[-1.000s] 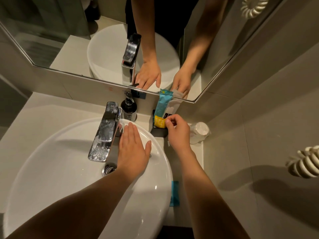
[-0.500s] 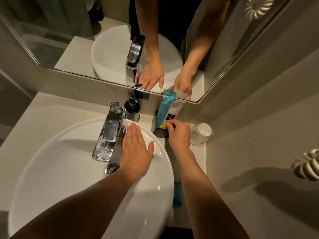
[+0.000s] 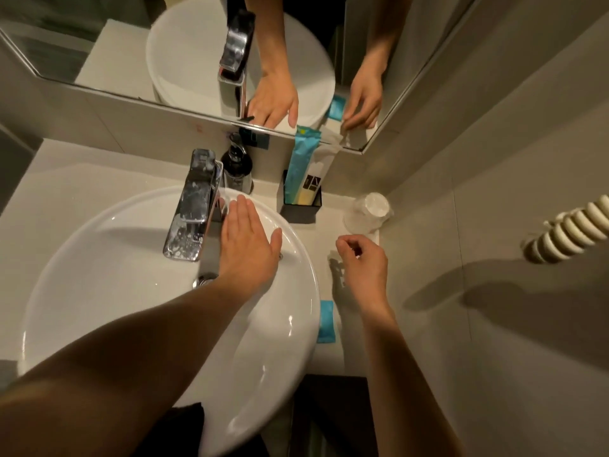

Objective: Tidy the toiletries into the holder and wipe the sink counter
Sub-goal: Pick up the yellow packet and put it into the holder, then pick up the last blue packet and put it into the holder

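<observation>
Your left hand (image 3: pixel 248 249) lies flat, fingers spread, on the white basin (image 3: pixel 131 291) rim beside the chrome faucet (image 3: pixel 194 206).

Your right hand (image 3: pixel 362 268) hovers over the counter (image 3: pixel 326 235), its grip loosely curled on nothing. Packets stand in the black holder (image 3: pixel 301 211); a blue sachet (image 3: pixel 326 321) lies by the basin.

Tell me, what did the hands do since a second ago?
The right hand let go of the yellow packet after pushing it down into the black holder, then pulled back toward the person over the counter, fingers loosely curled and holding nothing. The left hand stayed flat on the sink rim by the tap. The blue packet and the cup did not move.
</observation>
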`<state>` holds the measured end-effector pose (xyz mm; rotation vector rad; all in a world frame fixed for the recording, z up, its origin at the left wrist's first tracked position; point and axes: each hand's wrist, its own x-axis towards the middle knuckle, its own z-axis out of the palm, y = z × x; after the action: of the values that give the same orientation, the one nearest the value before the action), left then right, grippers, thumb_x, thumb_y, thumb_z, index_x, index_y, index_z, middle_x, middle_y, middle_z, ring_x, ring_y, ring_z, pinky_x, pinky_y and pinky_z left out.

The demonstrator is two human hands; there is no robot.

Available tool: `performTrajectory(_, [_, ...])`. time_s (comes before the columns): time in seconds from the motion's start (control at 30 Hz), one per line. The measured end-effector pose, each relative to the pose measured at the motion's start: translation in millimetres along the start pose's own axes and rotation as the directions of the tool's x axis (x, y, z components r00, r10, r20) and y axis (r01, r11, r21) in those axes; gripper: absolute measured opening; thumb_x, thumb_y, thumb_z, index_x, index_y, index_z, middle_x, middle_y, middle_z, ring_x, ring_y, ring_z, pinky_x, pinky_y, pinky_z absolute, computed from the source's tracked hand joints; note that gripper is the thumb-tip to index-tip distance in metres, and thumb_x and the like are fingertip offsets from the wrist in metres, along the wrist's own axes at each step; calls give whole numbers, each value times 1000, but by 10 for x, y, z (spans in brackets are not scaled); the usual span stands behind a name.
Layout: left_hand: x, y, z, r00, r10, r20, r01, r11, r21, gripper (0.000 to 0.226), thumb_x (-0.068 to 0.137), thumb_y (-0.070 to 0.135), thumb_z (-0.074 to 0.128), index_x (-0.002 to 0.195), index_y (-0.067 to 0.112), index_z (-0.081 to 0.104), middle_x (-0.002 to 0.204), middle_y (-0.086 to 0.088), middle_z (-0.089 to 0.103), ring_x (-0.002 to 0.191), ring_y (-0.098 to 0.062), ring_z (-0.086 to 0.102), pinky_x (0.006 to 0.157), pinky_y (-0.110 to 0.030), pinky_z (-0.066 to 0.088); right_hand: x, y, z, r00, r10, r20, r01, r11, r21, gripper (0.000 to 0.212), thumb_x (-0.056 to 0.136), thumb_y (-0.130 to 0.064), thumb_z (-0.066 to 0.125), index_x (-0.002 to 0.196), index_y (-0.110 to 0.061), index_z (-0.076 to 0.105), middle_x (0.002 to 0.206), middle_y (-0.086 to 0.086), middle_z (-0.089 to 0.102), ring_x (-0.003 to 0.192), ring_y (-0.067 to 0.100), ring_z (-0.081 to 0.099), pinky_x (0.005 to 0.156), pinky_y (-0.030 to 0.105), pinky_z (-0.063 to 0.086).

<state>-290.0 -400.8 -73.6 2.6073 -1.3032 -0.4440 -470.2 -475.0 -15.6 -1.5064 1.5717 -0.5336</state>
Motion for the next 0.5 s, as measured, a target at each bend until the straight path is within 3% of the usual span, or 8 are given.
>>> performTrajectory(0.13, [14,0,17,1000,-4,-1,4,1000,10,82,102,56,21,158,2,-7,170,-17,-2,157,-31,-2,128,-47,8,-327,293,-99,985,159,62,-158,987,-21,8,100,-16,62,104,-17,70,94,-4,68,79,3,63,56,2,45])
performTrajectory(0.27, [22,-9,36,1000,-4,-5,4,1000,9,83,102,57,20,158,2,-6,170,-17,-2,157,-32,-1,127,-47,8,-490,589,-43,929,339,147,-317,936,-154,17,98,-21,68,110,-10,62,101,6,65,74,8,64,45,6,44])
performTrajectory(0.37, [39,-20,47,1000,-2,-4,2,1000,4,83,102,58,21,159,3,-5,170,-16,-3,157,-31,-1,127,-47,8,-491,731,79,916,376,142,-324,899,-295,29,92,-29,74,113,-17,58,108,6,65,79,13,68,57,14,50])
performTrajectory(0.5, [42,-25,58,1000,-6,-5,6,1000,2,84,102,58,21,159,3,-6,170,-15,-3,157,-31,-2,128,-47,8,-484,779,191,917,380,125,-343,908,-240,30,93,-18,73,116,-18,54,114,8,62,95,22,68,70,20,52])
